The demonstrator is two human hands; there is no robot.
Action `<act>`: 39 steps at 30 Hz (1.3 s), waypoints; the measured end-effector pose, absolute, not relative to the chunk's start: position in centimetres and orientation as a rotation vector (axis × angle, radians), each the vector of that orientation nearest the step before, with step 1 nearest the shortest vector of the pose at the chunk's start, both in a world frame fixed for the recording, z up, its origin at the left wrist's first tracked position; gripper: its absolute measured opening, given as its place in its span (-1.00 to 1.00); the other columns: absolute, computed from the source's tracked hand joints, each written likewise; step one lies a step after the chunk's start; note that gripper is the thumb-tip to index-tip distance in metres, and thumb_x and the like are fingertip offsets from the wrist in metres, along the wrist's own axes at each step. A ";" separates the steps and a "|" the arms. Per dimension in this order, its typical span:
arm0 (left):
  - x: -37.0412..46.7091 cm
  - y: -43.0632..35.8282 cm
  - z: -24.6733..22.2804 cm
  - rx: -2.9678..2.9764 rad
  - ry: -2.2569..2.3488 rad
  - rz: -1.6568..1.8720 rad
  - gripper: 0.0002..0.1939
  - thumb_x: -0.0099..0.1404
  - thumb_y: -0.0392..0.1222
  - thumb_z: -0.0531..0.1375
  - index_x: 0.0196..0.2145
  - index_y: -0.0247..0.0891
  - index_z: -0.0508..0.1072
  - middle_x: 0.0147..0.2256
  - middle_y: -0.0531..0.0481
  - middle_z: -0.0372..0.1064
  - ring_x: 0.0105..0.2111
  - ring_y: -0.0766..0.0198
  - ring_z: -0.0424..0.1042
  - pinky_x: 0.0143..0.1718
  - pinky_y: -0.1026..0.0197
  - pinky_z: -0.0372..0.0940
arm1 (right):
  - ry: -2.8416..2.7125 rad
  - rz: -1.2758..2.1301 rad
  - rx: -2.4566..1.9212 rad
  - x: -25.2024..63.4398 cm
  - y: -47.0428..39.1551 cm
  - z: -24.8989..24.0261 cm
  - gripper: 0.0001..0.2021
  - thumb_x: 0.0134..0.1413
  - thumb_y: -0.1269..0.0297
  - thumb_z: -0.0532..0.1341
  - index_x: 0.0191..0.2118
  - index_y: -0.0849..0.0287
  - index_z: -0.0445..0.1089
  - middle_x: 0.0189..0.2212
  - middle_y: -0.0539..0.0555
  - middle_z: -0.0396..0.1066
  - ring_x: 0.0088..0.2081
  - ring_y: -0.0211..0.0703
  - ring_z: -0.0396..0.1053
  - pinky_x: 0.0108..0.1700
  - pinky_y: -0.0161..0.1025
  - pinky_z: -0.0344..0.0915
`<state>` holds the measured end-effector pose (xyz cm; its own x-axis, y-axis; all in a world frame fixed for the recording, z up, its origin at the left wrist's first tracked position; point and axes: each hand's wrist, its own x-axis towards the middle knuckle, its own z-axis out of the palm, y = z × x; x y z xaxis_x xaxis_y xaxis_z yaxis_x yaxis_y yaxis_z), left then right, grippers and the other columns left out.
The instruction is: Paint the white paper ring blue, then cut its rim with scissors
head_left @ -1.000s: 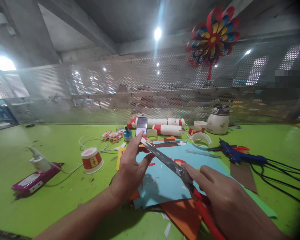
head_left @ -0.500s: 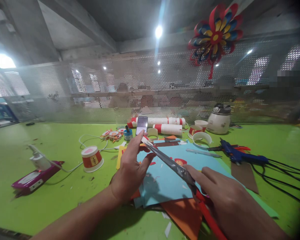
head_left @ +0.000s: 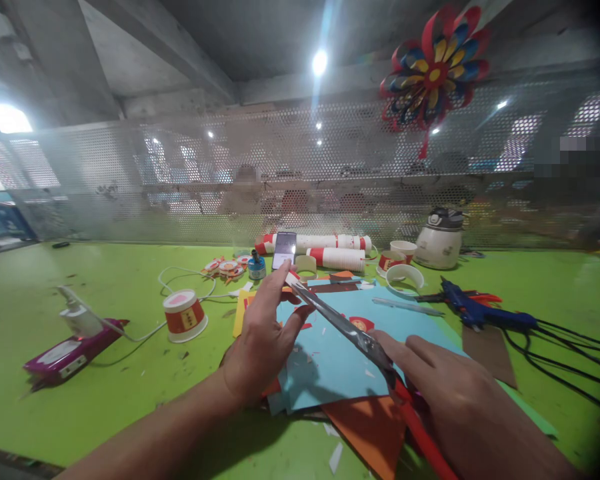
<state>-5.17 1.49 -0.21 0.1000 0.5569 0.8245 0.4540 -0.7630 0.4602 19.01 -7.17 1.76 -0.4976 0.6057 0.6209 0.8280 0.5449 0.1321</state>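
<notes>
Red-handled scissors (head_left: 347, 327) are in my right hand (head_left: 450, 390), its fingers wrapped about the handles. The blades look nearly closed and point up and left to my left hand (head_left: 267, 327). Between the fingertips of that hand is a small white and red paper piece (head_left: 291, 277), mostly hidden, with the blade tips against it. Below both hands lie light-blue paper sheets (head_left: 340, 380) with a red cut-out (head_left: 361, 324) and small scraps on top. An orange sheet (head_left: 367, 430) sticks out under them.
A red and white paper cup (head_left: 184, 316) stands upside down at left, near a purple power strip (head_left: 73, 353). Behind my hands are a phone (head_left: 285, 250), white cup tubes (head_left: 336, 259) and a blue bottle (head_left: 256, 266). At right lie a blue glue gun (head_left: 485, 310) with black cables and a jug (head_left: 439, 239).
The scissor blades have shifted very slightly at the paper piece. Both hands stay almost in place, and the whole view has moved a little.
</notes>
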 end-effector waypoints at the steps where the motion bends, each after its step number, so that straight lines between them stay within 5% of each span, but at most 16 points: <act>1: -5.2 1.5 -0.2 2.261 1.046 1.764 -0.33 0.37 -0.22 0.22 0.37 -0.09 0.12 0.17 -0.23 0.32 -0.13 0.12 0.52 0.11 -0.14 0.43 | -2.272 -0.571 -1.156 19.1 -7.1 1.7 -0.60 0.19 0.53 0.02 0.08 0.30 0.42 -0.49 0.12 0.44 -0.53 -0.12 0.40 -0.47 -0.26 0.37; 14: -5.2 1.4 -0.1 2.255 1.058 1.753 -0.32 0.38 -0.20 0.22 0.38 -0.07 0.10 0.21 -0.22 0.29 -0.07 0.09 0.50 0.11 -0.15 0.43 | -2.311 -0.465 -1.218 19.3 -7.2 1.7 -0.64 0.21 0.39 0.13 0.11 0.21 0.39 -0.41 0.11 0.48 -0.48 -0.11 0.45 -0.46 -0.26 0.38; 39: -4.8 1.2 0.4 2.276 1.046 1.792 -0.36 0.38 -0.22 0.20 0.36 -0.13 0.14 0.08 -0.20 0.39 -0.19 0.16 0.51 -0.01 -0.07 0.47 | -2.337 -0.515 -1.203 19.9 -7.0 1.2 -0.56 0.16 0.55 0.04 0.13 0.27 0.39 -0.46 0.12 0.47 -0.51 -0.11 0.41 -0.42 -0.23 0.39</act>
<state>-4.85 1.21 0.39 0.0935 0.5373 0.8382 0.4655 -0.7678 0.4403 19.90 -7.02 1.22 -0.5122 0.6564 0.5539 0.8284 0.5479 0.1168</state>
